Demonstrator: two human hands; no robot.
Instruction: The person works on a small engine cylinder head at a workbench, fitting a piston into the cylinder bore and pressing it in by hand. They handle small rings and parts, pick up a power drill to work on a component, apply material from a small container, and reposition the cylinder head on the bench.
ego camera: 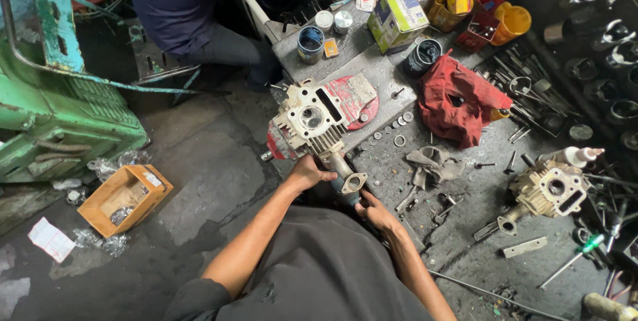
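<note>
Matt, grimy cast-metal cylinder head (312, 120); crumpled red cloth (458, 98); rough, oil-stained metal workbench (458, 228); cardboard box (125, 199).

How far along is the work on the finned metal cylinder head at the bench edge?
Done: the pale finned cylinder head lies off any engine on the grey workbench. In hand: left hand and right hand grip its intake pipe. Left: washers lie loose.
</note>
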